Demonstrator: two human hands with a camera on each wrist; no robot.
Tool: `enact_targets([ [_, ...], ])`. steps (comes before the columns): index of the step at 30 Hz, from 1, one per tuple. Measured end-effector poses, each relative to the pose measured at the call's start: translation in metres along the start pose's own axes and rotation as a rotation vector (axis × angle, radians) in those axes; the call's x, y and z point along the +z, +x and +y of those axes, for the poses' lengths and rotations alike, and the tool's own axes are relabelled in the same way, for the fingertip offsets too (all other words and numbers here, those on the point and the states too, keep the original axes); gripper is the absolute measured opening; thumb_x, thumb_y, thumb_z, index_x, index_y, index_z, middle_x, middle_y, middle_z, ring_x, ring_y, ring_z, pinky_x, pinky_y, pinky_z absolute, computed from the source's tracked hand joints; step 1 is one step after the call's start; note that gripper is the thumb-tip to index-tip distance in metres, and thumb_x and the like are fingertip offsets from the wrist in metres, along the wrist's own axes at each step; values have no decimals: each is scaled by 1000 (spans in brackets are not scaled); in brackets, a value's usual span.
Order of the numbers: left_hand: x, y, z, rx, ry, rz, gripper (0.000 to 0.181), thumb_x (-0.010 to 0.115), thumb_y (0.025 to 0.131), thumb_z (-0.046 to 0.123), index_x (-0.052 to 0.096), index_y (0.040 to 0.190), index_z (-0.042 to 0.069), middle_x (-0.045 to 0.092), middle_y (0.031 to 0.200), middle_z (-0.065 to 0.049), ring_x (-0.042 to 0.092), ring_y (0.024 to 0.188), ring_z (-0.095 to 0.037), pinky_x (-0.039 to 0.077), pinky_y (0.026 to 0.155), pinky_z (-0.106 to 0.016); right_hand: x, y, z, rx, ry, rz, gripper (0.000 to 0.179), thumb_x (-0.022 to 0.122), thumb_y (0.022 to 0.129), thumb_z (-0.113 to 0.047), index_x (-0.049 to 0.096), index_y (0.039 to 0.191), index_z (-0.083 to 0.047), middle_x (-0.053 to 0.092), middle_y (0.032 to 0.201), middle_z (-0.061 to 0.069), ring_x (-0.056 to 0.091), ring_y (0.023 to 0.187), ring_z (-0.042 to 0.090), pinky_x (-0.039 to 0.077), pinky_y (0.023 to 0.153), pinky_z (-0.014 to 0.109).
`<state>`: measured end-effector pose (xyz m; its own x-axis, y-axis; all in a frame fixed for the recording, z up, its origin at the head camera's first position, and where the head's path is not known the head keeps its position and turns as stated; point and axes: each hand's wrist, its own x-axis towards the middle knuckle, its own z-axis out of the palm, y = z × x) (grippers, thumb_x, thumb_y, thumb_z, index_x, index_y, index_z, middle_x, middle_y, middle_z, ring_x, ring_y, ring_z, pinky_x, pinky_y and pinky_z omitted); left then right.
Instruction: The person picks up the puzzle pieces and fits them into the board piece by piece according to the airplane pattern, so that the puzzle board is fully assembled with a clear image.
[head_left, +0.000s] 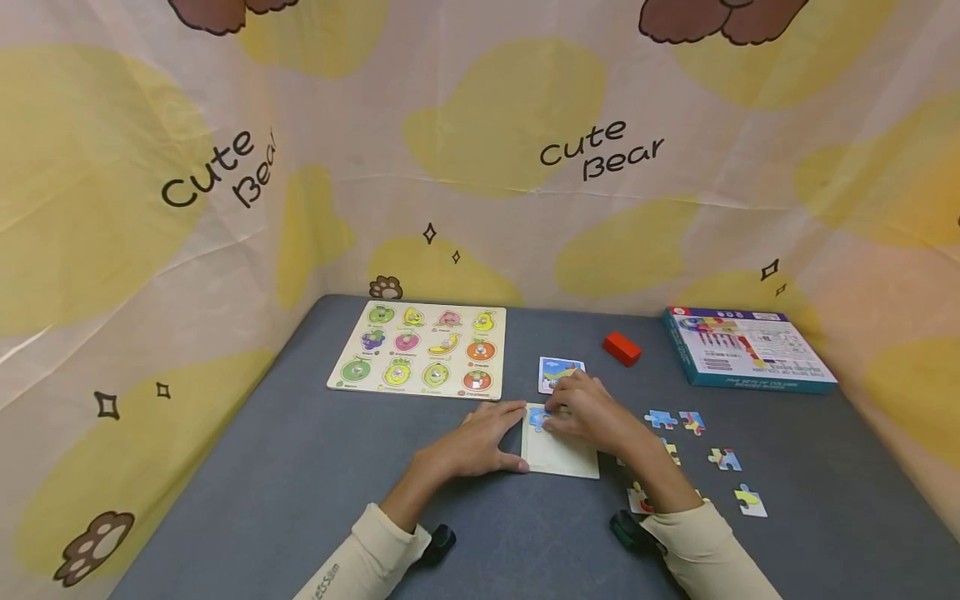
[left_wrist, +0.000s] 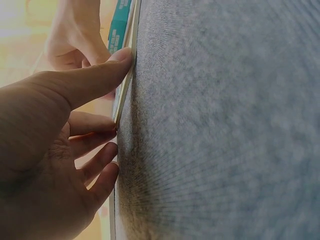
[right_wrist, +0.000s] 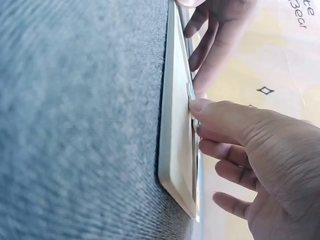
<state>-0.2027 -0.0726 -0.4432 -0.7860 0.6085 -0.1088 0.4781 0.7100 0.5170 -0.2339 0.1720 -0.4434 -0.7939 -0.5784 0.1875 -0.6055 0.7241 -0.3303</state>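
Note:
A shallow pale puzzle tray [head_left: 562, 457] lies in front of me, with a blue jigsaw piece [head_left: 537, 417] in its upper left corner. My left hand [head_left: 476, 442] rests along the tray's left edge, thumb and index finger spread apart and touching the rim. Over the tray's upper part, my right hand [head_left: 592, 410] pinches a puzzle piece [right_wrist: 194, 122] between thumb and index finger, low against the tray; the fingers mostly hide it. Just beyond the tray lies a small picture card [head_left: 551, 372], partly covered by the right hand.
Several loose jigsaw pieces [head_left: 724, 459] are scattered to the right, some behind my right forearm. A fruit picture board [head_left: 420, 342] lies back left. A red block [head_left: 622, 349] and a flat teal-edged box [head_left: 750, 350] sit back right. Printed cloth [head_left: 480, 208] walls the table's far side.

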Motion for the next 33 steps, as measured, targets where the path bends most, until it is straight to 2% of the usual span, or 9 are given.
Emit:
enact_targets([
  [4, 0, 0, 0, 1, -9, 2, 85, 79, 95, 43, 42, 163, 6, 39, 169, -7, 35, 154, -33, 29, 124, -56, 0, 0, -1, -10, -4, 12, 18, 86, 89, -20, 83, 102, -8, 73, 106, 5, 59, 111, 30, 46, 93, 55],
  [11, 0, 1, -2, 15, 1, 9, 85, 80, 95, 42, 43, 162, 5, 40, 169, -7, 36, 154, -34, 30, 122, -58, 2, 1, 1, 12, 10, 18, 15, 84, 90, -19, 84, 101, -9, 74, 104, 2, 60, 110, 28, 46, 92, 54],
  [22, 1, 1, -1, 7, 7, 3, 86, 79, 95, 44, 42, 163, 7, 39, 169, -6, 35, 155, -32, 29, 123, -57, 1, 2, -3, 34, -12, -30, 14, 84, 92, -21, 85, 102, -12, 74, 105, 1, 59, 107, 25, 47, 91, 52],
  [33, 1, 1, -1, -11, 2, 2, 85, 79, 95, 44, 42, 163, 8, 39, 169, -5, 34, 155, -31, 29, 124, -56, 2, 3, -6, 17, -31, -13, 14, 84, 92, -20, 85, 103, -12, 74, 106, 4, 62, 107, 27, 50, 92, 54],
])
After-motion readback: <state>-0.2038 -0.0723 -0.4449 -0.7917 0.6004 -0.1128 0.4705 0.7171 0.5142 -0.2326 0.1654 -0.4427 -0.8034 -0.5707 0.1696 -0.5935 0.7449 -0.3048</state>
